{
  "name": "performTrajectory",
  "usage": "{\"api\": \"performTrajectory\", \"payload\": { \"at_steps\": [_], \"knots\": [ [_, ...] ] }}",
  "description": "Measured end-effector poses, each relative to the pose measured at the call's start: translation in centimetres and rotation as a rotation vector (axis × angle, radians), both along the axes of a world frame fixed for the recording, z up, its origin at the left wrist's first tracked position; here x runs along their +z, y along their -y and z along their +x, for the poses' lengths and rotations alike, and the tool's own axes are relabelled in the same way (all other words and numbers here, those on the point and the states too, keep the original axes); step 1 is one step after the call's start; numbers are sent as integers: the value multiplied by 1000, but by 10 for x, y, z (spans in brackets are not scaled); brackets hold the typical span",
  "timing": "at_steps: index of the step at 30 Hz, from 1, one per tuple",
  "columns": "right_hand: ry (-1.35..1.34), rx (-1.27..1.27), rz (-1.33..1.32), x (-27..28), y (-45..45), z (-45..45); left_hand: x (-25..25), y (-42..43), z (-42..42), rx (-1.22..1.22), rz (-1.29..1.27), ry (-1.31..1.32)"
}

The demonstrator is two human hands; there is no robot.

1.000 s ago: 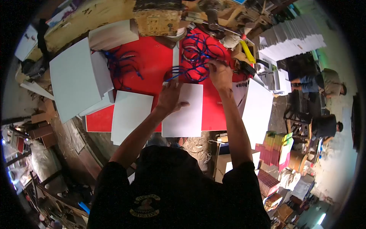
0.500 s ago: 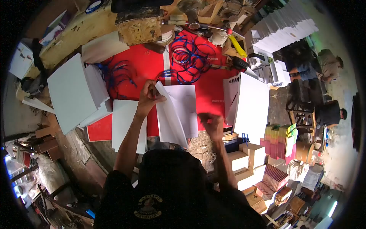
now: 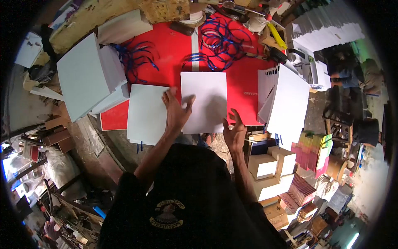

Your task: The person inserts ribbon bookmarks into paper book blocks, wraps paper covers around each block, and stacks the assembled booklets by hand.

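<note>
A closed white book block (image 3: 204, 101) lies flat on the red board (image 3: 166, 45), shadows of a hand across its pages. My left hand (image 3: 178, 111), fingers apart and holding nothing, is over its left edge, beside a second white book block (image 3: 147, 114) with a blue ribbon end below it. Near the first block's lower right corner is my right hand (image 3: 235, 132), fingers spread; whether it touches the paper I cannot tell.
Blue ribbons (image 3: 219, 43) lie tangled on the board. Tall stacks of white blocks stand at left (image 3: 83, 79) and right (image 3: 288, 103). Cardboard boxes (image 3: 265, 166) are at lower right. A wooden box (image 3: 163, 10) is at the back, and people (image 3: 369, 76) are at far right.
The pages my left hand was lifting now lie flat. My left hand has let go, and my right hand's fingers have spread at the corner. The view has shifted.
</note>
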State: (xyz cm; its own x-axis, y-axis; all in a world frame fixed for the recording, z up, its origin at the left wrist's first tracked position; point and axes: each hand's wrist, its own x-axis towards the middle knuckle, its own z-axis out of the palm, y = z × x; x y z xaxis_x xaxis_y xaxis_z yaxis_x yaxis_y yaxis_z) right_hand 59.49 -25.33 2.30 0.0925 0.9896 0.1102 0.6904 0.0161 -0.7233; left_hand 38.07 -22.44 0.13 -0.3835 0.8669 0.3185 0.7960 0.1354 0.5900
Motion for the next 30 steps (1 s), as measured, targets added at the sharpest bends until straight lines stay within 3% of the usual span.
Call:
{"api": "performTrajectory", "payload": {
  "at_steps": [1, 3, 4, 6, 8, 9, 13, 16, 17, 18, 20, 21, 22, 24, 26, 27, 30],
  "knots": [
    [3, 16, -20, 3, 1, -3, 3, 10, -3, 8, 10, -4],
    [-69, 1, -43, 8, 7, -17, 6, 31, -12, -61, -406, 387],
    [-92, 10, -109, 4, 13, -22, 5, 41, -19, -43, -398, 390],
    [-154, 173, -50, -1, 22, -37, 1, 61, -43, 77, -303, 822],
    [-156, 284, -116, 0, 10, -50, -36, 93, -102, -11, -63, 682],
    [-161, 380, -183, -1, -1, -57, -24, 103, -122, 121, -156, 669],
    [-44, 407, 207, 5, -97, -97, -4, 126, -180, 373, -267, 483],
    [118, 580, 265, -12, -159, -124, -22, 122, -173, 423, -216, 337],
    [122, 582, 274, -20, -173, -128, 1, 105, -146, 392, -101, -237],
    [233, 706, 308, -28, -188, -131, 30, 82, -117, 388, -184, -95],
    [350, 843, 348, -23, -210, -135, 8, 50, -79, -5, 18, 162],
    [435, 933, 359, -12, -216, -134, 27, 31, -49, -151, -48, 406],
    [520, 1024, 370, -5, -223, -133, 16, 8, -34, -376, -90, 203],
    [473, 1059, 492, -20, -238, -119, 3, -31, -6, -531, -141, 59],
    [639, 832, 526, -15, -246, -100, 15, -62, 8, -506, -387, -63],
    [649, 835, 527, -10, -252, -87, 12, -70, 13, -471, -393, -198],
    [668, 641, 600, 13, -259, -45, 5, -75, 15, -439, -295, -184]
  ]
}}
